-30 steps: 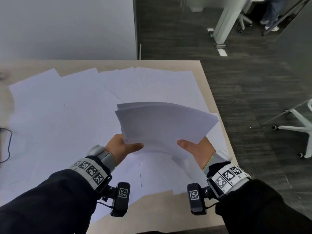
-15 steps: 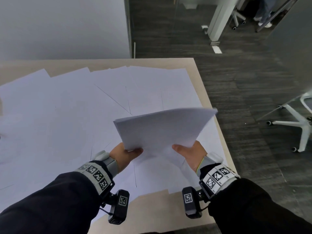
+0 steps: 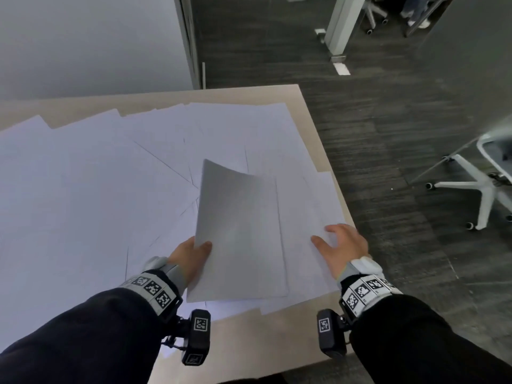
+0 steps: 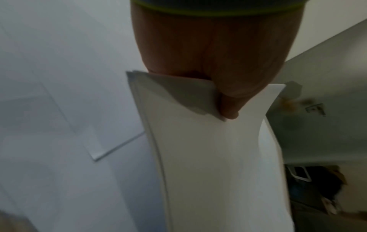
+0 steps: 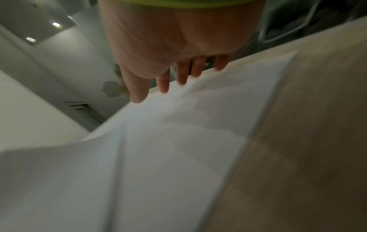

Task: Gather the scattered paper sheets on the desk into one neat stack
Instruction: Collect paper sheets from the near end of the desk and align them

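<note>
A gathered stack of white sheets (image 3: 241,231) hangs above the desk, turned lengthwise away from me, its far edge curling. My left hand (image 3: 191,252) grips the stack's left edge, thumb on top; the left wrist view shows the thumb pinching the stack (image 4: 208,157). My right hand (image 3: 340,245) is apart from the stack, fingers spread and straight, fingertips on a loose sheet (image 3: 313,206) near the desk's right edge, seen in the right wrist view as the loose sheet (image 5: 178,125). Many more scattered sheets (image 3: 91,184) overlap across the desk.
The beige desk (image 3: 249,339) shows bare along its near edge and its far strip. Its right edge drops to a dark carpeted floor. A white office chair (image 3: 482,187) stands to the right. A grey wall runs behind the desk.
My right hand let go of the stack and moved right onto a loose sheet. The stack swung from sideways to lengthwise, held by my left hand alone.
</note>
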### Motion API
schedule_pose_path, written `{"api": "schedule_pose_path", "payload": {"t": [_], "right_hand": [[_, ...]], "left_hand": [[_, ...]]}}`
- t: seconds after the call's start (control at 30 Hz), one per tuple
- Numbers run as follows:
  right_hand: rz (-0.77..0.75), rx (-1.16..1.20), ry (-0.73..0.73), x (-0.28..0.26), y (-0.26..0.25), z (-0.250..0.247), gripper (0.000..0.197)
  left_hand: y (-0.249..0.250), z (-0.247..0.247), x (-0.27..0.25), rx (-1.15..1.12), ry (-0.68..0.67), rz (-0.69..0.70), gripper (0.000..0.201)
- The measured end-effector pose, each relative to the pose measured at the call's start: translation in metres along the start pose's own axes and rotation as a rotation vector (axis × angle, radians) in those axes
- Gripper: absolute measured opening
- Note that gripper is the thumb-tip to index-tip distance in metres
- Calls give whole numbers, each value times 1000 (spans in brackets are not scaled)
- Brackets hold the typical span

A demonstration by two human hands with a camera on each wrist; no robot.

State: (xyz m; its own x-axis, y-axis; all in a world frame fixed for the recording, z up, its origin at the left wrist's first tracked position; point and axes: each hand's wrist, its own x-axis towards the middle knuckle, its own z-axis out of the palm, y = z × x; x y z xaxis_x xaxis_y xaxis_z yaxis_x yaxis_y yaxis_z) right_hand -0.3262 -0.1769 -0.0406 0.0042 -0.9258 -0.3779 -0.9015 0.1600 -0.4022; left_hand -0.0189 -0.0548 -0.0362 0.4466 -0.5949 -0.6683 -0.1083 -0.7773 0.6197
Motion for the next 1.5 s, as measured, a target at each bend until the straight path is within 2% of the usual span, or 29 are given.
{"api": "schedule_pose_path", "payload": {"t": [0.1, 0.17, 0.2, 0.23, 0.3, 0.37, 0.47, 0.53, 0.6, 0.83, 0.93, 1.07, 1.17, 1.27, 1.3, 1.4, 1.5], "right_hand": [[166, -101, -8, 8, 33, -5, 103], [243, -8, -92, 15, 52, -2, 122], [267, 106, -126, 16, 60, -1, 125], [283, 227, -131, 17, 65, 1, 122], [286, 349, -105, 17, 71, 1, 96], [285, 368, -95, 17, 76, -3, 67], [308, 374, -84, 17, 85, -17, 37], [317, 357, -55, 16, 87, -28, 19], [326, 335, -22, 15, 93, -37, 9], [303, 555, -20, 0, 123, -49, 11], [294, 621, -24, -10, 130, -48, 20], [365, 692, -116, -21, 130, -39, 18], [431, 726, -152, -26, 129, -34, 25], [493, 863, -203, -28, 128, -26, 53], [479, 912, -224, -29, 129, -23, 56], [437, 1029, -213, -33, 124, -21, 41], [397, 1064, -199, -32, 121, -21, 33]], "left_hand": [[-10, -7, 7, 3, 54, -42, 28], [-11, -6, 9, 13, 63, -46, 30], [-9, -5, 9, 24, 67, -47, 31], [-7, -3, 8, 32, 70, -46, 31], [-2, 2, 8, 33, 74, -46, 31], [2, 8, 7, 18, 67, -46, 31], [12, 23, 5, 18, 47, -26, 27], [19, 33, 4, 4, 30, -14, 25], [25, 44, 4, -45, 9, -5, 23], [50, 90, -5, -252, -148, -37, 12], [60, 114, -7, -235, -223, -36, 13], [68, 140, -11, -201, -330, -51, 22], [71, 156, -16, -113, -389, -47, 19], [73, 162, -20, 13, -425, -15, 26], [74, 164, -20, 71, -444, 6, 29], [80, 169, -25, 266, -465, 114, 29], [89, 172, -27, 426, -428, 234, 21]]}}
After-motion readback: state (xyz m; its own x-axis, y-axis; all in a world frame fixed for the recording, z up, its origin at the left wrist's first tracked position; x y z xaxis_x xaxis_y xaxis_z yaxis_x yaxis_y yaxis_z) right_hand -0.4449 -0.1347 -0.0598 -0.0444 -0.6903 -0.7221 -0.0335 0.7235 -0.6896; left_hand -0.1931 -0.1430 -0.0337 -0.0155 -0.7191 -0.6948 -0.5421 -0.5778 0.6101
